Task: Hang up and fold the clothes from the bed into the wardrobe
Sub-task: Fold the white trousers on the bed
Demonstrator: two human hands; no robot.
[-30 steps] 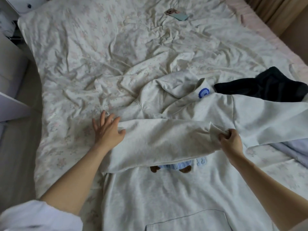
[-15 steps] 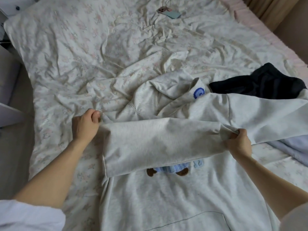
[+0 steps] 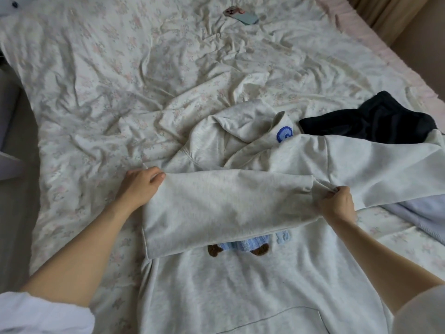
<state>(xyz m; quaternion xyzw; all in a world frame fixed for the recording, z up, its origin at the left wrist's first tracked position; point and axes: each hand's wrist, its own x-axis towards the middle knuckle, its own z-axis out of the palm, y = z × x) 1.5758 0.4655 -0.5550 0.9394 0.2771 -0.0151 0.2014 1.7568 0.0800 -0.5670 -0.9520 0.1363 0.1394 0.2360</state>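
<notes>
Hoodie (image 3: 240,285) flat on bed (image 3: 120,80), one sleeve (image 3: 228,208) folded across chest. Left hand (image 3: 140,186) grips the fold; right hand (image 3: 337,203) pinches the cuff. Risk: uneven pull bunches sleeve; other sleeve drapes over dark garment (image 3: 375,121), may drag it.

I have a single wide-angle view, worn on the person's head, looking forward and steeply down across the bed with the rumpled floral-print cover (image 3: 120,75), whose far edge runs off at twelve o'clock. It sits close: both bare forearms enter from the bottom corners at seven and five o'clock, and the pale grey hooded sweatshirt (image 3: 240,285) fills the lower middle. The edges bow from the lens.
</notes>
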